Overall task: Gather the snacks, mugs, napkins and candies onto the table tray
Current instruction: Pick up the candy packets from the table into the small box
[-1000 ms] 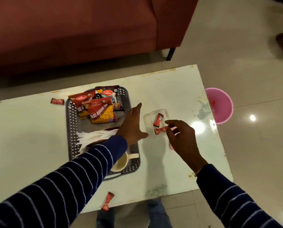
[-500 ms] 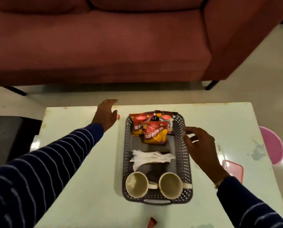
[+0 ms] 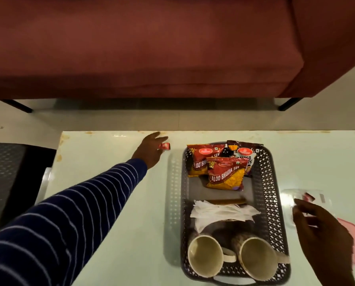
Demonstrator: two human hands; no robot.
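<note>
A dark perforated tray (image 3: 272, 195) sits on the pale table (image 3: 118, 203). It holds red snack packets (image 3: 224, 172) at the far end, white napkins (image 3: 222, 212) in the middle and two mugs (image 3: 205, 255) lying at the near end. My left hand (image 3: 149, 150) reaches to the table's far edge, fingertips touching a small red candy (image 3: 165, 146) left of the tray. My right hand (image 3: 319, 230) hovers right of the tray, fingers apart, over a clear plastic container (image 3: 308, 196) holding a red candy (image 3: 308, 196).
A red sofa (image 3: 151, 48) stands beyond the table on dark legs. A pink lid (image 3: 352, 242) lies by the right hand, partly hidden. A dark mat (image 3: 5, 182) lies on the floor left of the table.
The left hand has stretched farther across the table and now touches the red candy. The right hand has pulled back from the tray's rim to the clear container. The view shifted left.
</note>
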